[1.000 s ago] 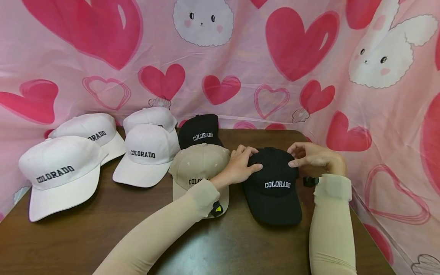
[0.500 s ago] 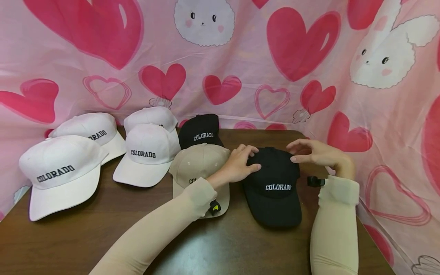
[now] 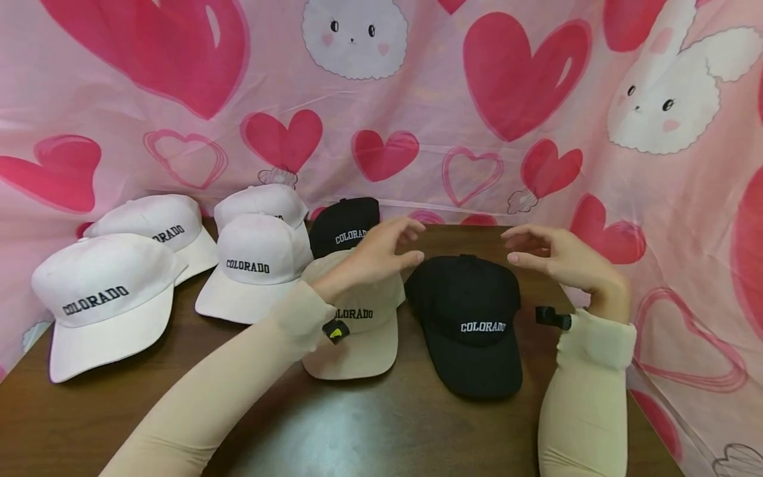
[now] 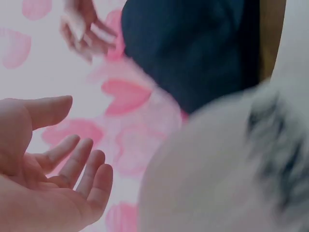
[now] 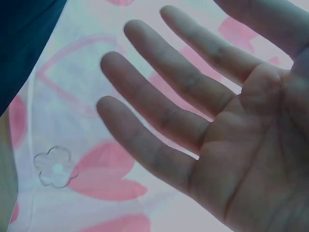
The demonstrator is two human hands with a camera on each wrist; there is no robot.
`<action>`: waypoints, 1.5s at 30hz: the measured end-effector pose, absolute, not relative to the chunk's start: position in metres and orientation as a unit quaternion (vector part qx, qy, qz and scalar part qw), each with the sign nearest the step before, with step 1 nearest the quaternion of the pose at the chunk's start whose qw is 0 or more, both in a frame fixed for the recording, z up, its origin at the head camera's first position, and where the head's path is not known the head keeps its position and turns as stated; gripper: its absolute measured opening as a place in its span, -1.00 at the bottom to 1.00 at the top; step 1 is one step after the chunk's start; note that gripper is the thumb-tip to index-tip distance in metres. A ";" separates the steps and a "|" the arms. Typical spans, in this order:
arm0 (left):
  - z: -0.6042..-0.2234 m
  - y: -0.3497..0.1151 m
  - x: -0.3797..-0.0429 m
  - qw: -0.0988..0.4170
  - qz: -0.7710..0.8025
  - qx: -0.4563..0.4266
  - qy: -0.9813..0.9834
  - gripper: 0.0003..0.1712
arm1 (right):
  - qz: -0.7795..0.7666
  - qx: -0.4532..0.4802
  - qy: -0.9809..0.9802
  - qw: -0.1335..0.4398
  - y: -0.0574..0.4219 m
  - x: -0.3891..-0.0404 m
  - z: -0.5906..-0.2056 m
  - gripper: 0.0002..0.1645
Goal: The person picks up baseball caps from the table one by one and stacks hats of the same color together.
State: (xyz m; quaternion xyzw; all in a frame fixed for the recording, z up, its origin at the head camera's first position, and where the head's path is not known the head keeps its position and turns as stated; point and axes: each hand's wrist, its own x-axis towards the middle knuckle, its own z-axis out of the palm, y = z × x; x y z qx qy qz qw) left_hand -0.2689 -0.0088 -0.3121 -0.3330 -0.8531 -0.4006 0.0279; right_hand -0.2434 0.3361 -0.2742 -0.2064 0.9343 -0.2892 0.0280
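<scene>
A black baseball cap (image 3: 471, 298) lettered COLORADO sits on the table, brim toward me, with neither hand on it. My left hand (image 3: 381, 255) hovers over the crown of the beige cap (image 3: 357, 344), fingers relaxed and holding nothing. Up and to the right of the black cap my right hand (image 3: 557, 258) hangs in the air, its fingers loosely bent and apart from the cap. In the right wrist view the palm and spread fingers (image 5: 164, 116) hold nothing. The left wrist view shows the left palm beside the blurred beige cap (image 4: 207, 169).
Several white caps stand at the left, among them a front one (image 3: 107, 298) and a middle one (image 3: 256, 265). A second black cap (image 3: 346, 228) stands behind the beige one. The brown table (image 3: 334, 430) meets a pink heart-patterned cloth (image 3: 429, 99) at the back and right.
My left hand has let go of the black cap's left side and moved up and left over the beige cap. The right hand has come off the black cap and risen to the right.
</scene>
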 end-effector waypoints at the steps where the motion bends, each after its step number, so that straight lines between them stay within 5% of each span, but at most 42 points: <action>1: -0.306 -0.016 -0.273 0.031 -0.402 -0.328 -0.854 -0.47 | -0.288 -0.207 0.935 0.019 0.334 -0.242 -0.272 -0.45; 10: -0.282 -0.082 -0.320 0.026 -0.444 -0.265 -0.855 -0.53 | -0.310 -0.225 0.922 -0.063 0.296 -0.224 -0.252 -0.35; 21: -0.313 -0.128 -0.368 -0.028 -0.456 -0.165 -0.874 -0.45 | -0.349 -0.252 0.890 -0.150 0.249 -0.201 -0.233 -0.31; 45: -0.367 -0.126 -0.404 -0.168 -0.488 -0.047 -0.855 -0.17 | -0.326 -0.353 0.873 -0.089 0.213 -0.196 -0.236 -0.30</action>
